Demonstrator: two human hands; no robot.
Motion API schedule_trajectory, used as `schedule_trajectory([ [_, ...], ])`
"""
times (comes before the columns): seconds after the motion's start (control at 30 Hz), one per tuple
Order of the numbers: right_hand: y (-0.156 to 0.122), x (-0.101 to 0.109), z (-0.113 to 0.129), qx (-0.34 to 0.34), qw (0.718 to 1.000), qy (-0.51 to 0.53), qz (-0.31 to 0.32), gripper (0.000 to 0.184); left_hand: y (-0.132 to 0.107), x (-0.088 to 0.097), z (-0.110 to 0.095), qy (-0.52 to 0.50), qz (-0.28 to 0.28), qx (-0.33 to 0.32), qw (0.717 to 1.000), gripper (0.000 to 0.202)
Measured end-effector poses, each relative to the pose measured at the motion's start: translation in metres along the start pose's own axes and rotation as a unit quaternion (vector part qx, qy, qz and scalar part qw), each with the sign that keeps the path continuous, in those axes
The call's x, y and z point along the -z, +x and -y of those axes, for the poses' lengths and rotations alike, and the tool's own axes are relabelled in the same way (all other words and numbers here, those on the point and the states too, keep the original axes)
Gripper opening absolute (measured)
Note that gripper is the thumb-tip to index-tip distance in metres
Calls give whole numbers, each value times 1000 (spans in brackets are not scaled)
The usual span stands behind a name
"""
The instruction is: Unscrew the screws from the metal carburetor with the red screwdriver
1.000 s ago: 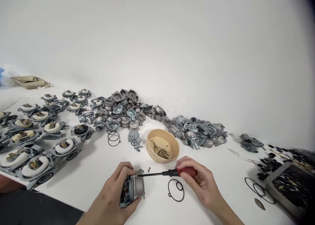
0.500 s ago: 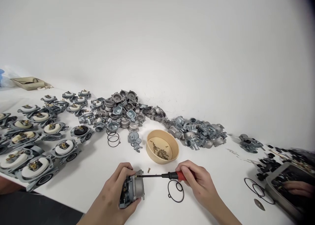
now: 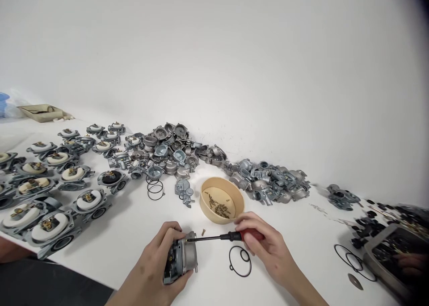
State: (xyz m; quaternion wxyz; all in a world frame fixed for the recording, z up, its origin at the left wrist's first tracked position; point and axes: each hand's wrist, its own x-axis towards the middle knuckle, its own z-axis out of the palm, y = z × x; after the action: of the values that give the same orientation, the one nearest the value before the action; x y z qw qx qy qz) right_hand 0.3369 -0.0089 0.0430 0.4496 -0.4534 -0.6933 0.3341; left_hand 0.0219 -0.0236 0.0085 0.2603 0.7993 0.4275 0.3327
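Note:
My left hand is closed around a grey metal carburetor, tilted on its side at the front of the table. In my right hand is a screwdriver with a red and black handle. Its dark shaft lies level, and the tip meets a screw at the upper edge of the carburetor. A loose brass screw lies just beyond the carburetor. Under the screwdriver rest black rubber rings. A round cream bowl holding many small screws stands behind my hands.
Carburetor bodies with white floats stand in rows at left. Metal bowl-shaped covers are heaped against the wall, with more carburetor parts to their right. A grey tray and black rings sit at far right.
The fingers of my right hand have loosened and shifted on the screwdriver handle, its tip still at the carburetor. The left hand holds the same position; the view has moved slightly.

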Motion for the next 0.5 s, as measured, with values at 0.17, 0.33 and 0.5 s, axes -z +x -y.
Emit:
schedule_trajectory([
  [0.17, -3, 0, 2, -36, 998, 49, -12, 28, -1, -1, 2, 3, -6, -7, 1000, 48],
  [0.33, -4, -5, 4, -63, 997, 39, -37, 40, 0, -2, 2, -1, -1, 1, 1000, 48],
  [0.5, -3, -7, 7, -43, 993, 93, -50, 27, 1, 0, 0, -7, -7, -8, 1000, 46],
])
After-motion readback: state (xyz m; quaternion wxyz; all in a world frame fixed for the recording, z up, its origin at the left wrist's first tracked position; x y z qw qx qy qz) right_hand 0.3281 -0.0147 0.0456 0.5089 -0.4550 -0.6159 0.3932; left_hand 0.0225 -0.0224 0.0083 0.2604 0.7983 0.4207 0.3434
